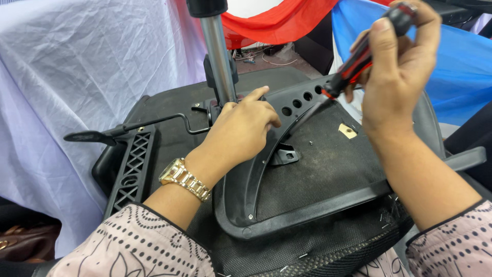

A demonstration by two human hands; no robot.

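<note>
Two bare hands work over an upturned office chair (328, 169), whose black underside faces the camera. The right hand (397, 77) is raised at upper right with its fingers closed around the red-and-black handle of a screwdriver (359, 59), whose dark shaft slants down-left toward the curved black plastic frame (287, 128) beside a row of round holes (302, 100). The left hand (241, 131), a gold wristwatch (184, 178) on its wrist, rests on that frame just beside the chrome gas-lift column (219, 56), fingers curled loosely, index finger stretched toward the holes, gripping nothing that I can make out. A black lever (128, 129) juts left; pale cloth (87, 66) hangs behind.
</note>
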